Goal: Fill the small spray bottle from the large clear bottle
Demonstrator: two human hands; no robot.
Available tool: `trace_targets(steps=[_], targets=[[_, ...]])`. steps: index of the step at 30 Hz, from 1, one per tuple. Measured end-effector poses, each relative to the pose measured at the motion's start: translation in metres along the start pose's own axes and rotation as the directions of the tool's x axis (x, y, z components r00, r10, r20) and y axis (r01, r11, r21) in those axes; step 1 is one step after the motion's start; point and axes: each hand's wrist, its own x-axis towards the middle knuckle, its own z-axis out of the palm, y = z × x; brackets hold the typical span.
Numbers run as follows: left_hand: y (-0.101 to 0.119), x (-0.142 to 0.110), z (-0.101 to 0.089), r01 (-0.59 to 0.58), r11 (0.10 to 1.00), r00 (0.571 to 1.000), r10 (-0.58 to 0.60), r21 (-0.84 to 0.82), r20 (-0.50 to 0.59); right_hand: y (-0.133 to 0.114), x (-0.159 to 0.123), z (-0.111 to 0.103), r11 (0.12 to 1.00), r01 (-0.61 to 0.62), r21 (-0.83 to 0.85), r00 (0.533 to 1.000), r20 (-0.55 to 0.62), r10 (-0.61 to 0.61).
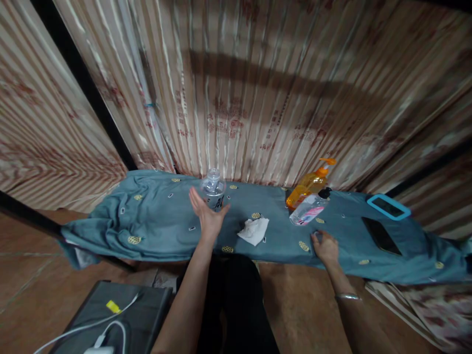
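My left hand (207,211) is spread open just in front of a clear water bottle (213,188) that stands upright on a blue-grey patterned cloth (155,221) covering a low table. The fingers are close to the bottle but not closed on it. My right hand (325,246) rests flat on the cloth near the table's front edge, holding nothing; a metal bangle is on that wrist. A crumpled white tissue (253,230) lies between the two hands.
An orange pump bottle (310,184) and a clear bottle with a pink label (307,210) lie at the back right. A dark phone (381,235) and a blue-cased phone (388,206) lie farther right. A dark box with white cables (110,319) sits on the floor. Striped curtains hang behind.
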Motion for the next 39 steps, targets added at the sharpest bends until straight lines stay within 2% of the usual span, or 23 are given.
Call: trace_targets(steps=[3,6,8,11,17,21,25,30,34,39], targets=[[-0.004,0.014,0.017,0.085,0.994,0.996,-0.087,-0.069,-0.036,-0.010,-0.016,-0.005,0.999,0.026,0.025,0.997,0.077,-0.028],[-0.009,0.022,0.028,0.127,0.982,0.989,-0.135,-0.138,-0.052,-0.029,-0.045,-0.007,0.994,0.085,0.069,0.974,0.205,-0.098],[-0.012,0.024,0.031,0.141,0.979,0.988,-0.148,-0.146,-0.043,-0.051,-0.063,-0.009,0.979,0.156,0.131,0.945,0.268,-0.187],[-0.013,0.020,0.030,0.124,0.986,0.992,-0.125,-0.115,-0.003,-0.097,-0.078,-0.018,0.929,0.280,0.240,0.896,0.282,-0.343],[-0.006,-0.006,0.026,-0.018,0.997,0.990,0.029,-0.080,0.140,-0.209,-0.055,-0.049,0.802,0.515,0.303,0.761,0.269,-0.590],[-0.004,-0.016,0.027,-0.120,0.991,0.971,0.130,-0.065,0.203,-0.257,-0.037,-0.065,0.723,0.643,0.255,0.644,0.331,-0.690],[-0.006,-0.018,0.030,-0.180,0.983,0.952,0.186,-0.048,0.244,-0.278,-0.029,-0.082,0.670,0.713,0.207,0.562,0.403,-0.723],[-0.007,-0.022,0.036,-0.237,0.971,0.935,0.235,-0.027,0.266,-0.291,-0.020,-0.102,0.592,0.787,0.173,0.460,0.475,-0.750],[-0.009,-0.024,0.042,-0.288,0.958,0.925,0.279,-0.005,0.257,-0.300,-0.014,-0.110,0.508,0.851,0.131,0.374,0.527,-0.763],[-0.009,-0.024,0.045,-0.336,0.941,0.913,0.318,0.030,0.256,-0.308,-0.012,-0.113,0.436,0.896,0.087,0.313,0.573,-0.757]])
